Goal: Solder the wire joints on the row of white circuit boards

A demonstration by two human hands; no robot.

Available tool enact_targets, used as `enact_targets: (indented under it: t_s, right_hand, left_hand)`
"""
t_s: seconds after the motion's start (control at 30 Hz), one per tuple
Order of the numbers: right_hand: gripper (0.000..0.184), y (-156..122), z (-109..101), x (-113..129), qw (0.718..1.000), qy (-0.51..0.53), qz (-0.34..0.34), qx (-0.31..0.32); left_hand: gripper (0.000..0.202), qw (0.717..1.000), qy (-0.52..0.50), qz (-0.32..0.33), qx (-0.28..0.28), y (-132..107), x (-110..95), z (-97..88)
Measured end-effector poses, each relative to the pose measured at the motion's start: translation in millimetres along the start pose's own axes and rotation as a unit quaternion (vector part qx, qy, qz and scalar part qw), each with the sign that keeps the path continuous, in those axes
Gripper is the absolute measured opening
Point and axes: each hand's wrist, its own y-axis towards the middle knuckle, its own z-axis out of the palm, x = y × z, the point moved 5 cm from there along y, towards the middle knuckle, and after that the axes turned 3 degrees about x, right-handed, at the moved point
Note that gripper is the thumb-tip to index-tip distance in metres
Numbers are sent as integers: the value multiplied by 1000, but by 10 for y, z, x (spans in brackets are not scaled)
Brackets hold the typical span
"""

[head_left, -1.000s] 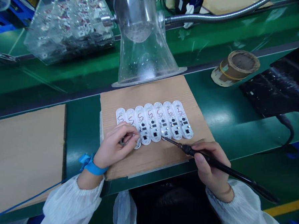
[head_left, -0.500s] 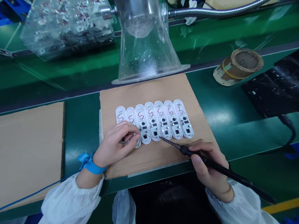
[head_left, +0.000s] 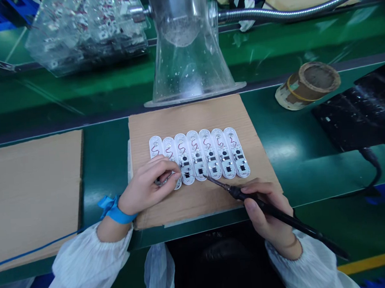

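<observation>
A row of several white oblong circuit boards (head_left: 199, 156) with red-and-black wire loops lies on a brown cardboard sheet (head_left: 191, 127). My right hand (head_left: 265, 209) is shut around a black soldering iron (head_left: 266, 204), its fine tip (head_left: 207, 176) touching or just above the fourth board. My left hand (head_left: 149, 180) rests over the leftmost boards and pinches a small coil of thin solder wire (head_left: 160, 181). A strand reaches from its fingertips toward the third board. The hand hides the lower ends of the leftmost boards.
A clear plastic fume funnel (head_left: 188, 71) on a metal hose stands just beyond the cardboard. A worn tape roll (head_left: 307, 85) lies to the right, and a second cardboard sheet (head_left: 33, 191) to the left. A clear box of boards (head_left: 83, 33) sits on the green belt behind. My left wrist wears a blue strap (head_left: 114, 210).
The iron tip has moved slightly left, closer to the fourth board. A thin solder strand now shows from my left fingers. The whole scene has shifted a little in view.
</observation>
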Motion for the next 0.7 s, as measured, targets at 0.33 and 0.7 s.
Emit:
enact_targets:
  t_s: [0.33,0.7]
  right_hand:
    - [10,50,17,58,999,-24,-15,16]
    - [12,-12,0,-9,1000,18,2,-2]
  left_hand:
    - [11,1000,2,9,0,1,-5,1]
    - [11,1000,4,-1,3,-4,10,-4]
